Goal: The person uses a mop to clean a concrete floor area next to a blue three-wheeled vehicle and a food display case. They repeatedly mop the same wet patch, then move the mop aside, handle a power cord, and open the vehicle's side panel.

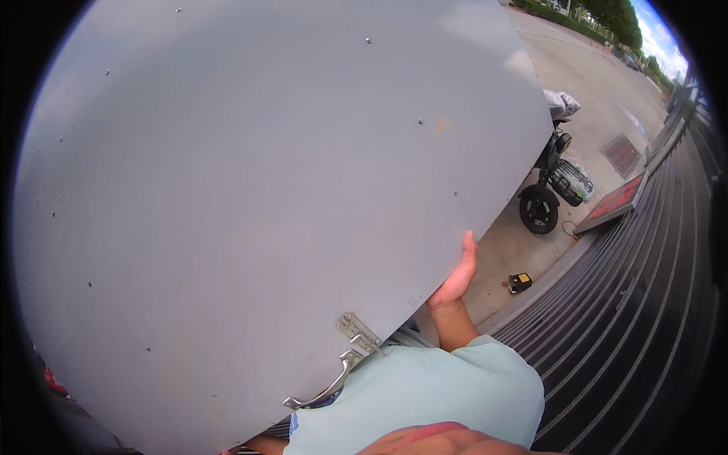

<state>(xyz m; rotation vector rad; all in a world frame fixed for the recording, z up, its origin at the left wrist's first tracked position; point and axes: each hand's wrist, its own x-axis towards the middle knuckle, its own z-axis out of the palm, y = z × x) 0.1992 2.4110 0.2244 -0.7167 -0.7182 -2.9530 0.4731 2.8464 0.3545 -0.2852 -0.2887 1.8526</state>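
Observation:
A large grey metal panel (250,197), dotted with small rivets or screws, fills most of the head view. My right hand (457,277) is at its right edge. The thumb points up along that edge, and the other fingers are hidden behind the panel. Near the panel's lower edge are a metal slide bolt (358,332) and a curved metal handle (326,390), with neither hand on them. My left forearm (265,444) shows at the bottom, below the panel's lower edge; the left hand is almost wholly out of sight.
Right of the panel stands a scooter (540,208) with a wire basket. A small black and yellow box (519,283) lies on the concrete ground (497,262). A red sign board (613,203) leans by a dark ribbed shutter (622,334) close on my right.

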